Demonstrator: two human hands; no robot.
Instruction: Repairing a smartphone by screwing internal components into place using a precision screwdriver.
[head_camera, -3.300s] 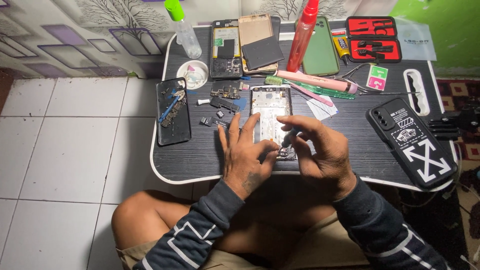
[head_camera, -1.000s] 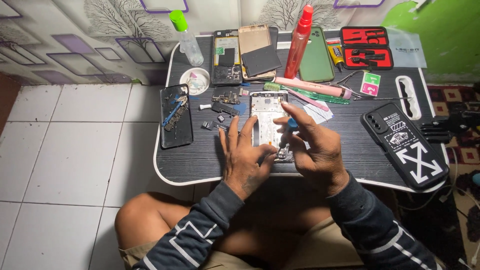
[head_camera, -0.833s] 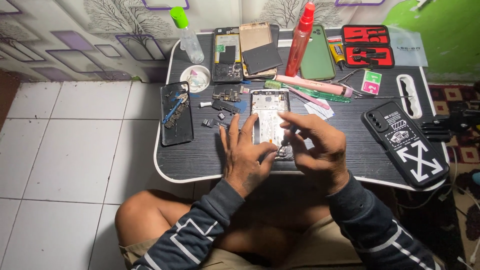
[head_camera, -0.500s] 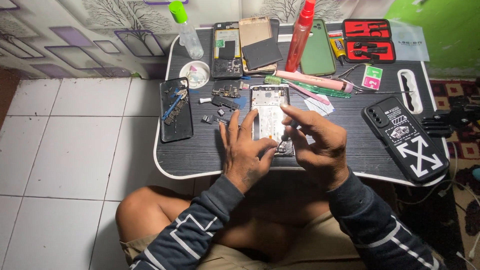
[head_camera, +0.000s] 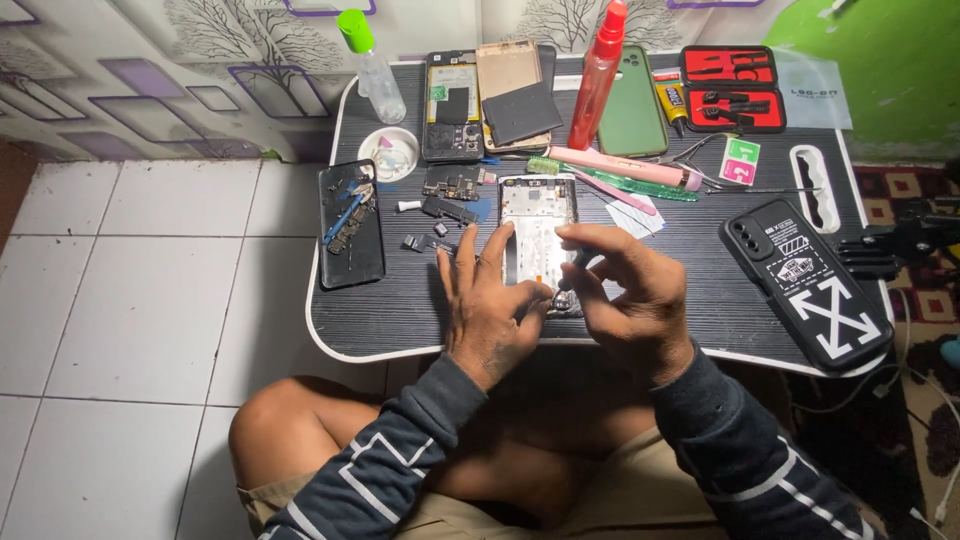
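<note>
Indoors, a low black table (head_camera: 400, 310) stands on white tiles (head_camera: 130, 300); left hand (head_camera: 490, 300) spread, right hand (head_camera: 625, 300) pinching a tool (head_camera: 578, 262).

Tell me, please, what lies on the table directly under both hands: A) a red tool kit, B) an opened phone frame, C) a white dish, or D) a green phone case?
B: the left hand and right hand both rest on the opened phone frame at the middle of the table.
</note>
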